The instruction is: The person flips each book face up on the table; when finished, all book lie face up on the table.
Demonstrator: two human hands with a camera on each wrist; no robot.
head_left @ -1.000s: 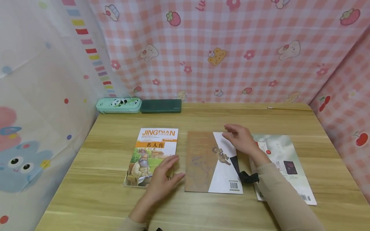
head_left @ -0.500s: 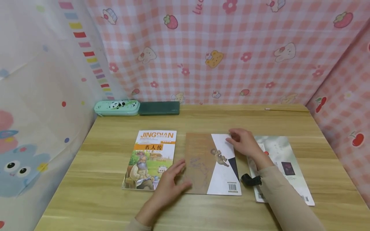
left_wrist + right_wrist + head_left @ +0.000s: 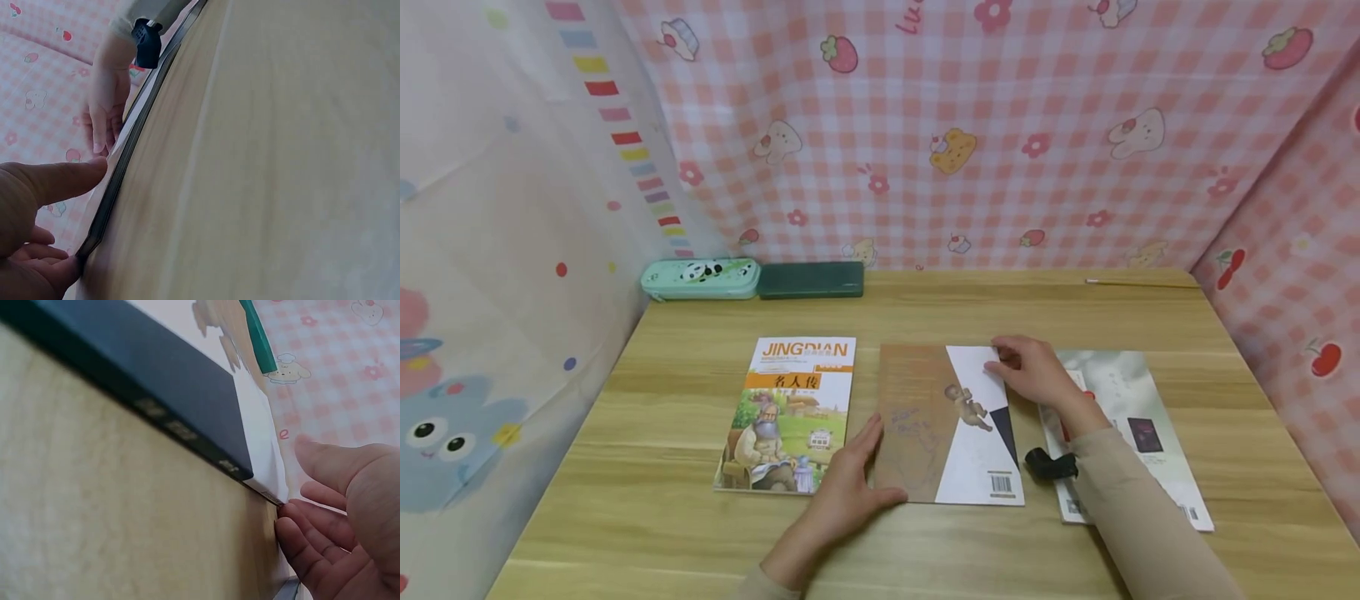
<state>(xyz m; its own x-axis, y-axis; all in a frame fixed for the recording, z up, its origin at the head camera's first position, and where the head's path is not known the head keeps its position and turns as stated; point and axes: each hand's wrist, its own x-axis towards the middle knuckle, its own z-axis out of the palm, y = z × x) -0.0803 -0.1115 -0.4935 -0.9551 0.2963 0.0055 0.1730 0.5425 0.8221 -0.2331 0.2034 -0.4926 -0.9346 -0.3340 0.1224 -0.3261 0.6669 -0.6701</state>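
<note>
A brown and white book (image 3: 951, 425) with a cherub picture and a barcode lies flat in the middle of the table. My left hand (image 3: 848, 475) is at its lower left corner, fingers along the left edge and thumb by the front edge. In the left wrist view, fingertips of the left hand (image 3: 37, 231) touch the book's corner while the thumb extends over the cover. At the upper right corner is my right hand (image 3: 1037, 377). The right wrist view shows fingertips of the right hand (image 3: 344, 519) touching the corner, with the thumb apart from the cover.
Left of the middle book lies a book with an orange title (image 3: 790, 417). A pale green book (image 3: 1138, 392) lies partly under the right forearm. A mint panda pencil case (image 3: 700, 279), a dark green case (image 3: 811, 280) and a pencil (image 3: 1138, 283) lie along the back.
My left hand has moved right, from over the orange-titled book to the middle book's lower left corner. My right hand has shifted slightly right and down, onto the upper right corner.
</note>
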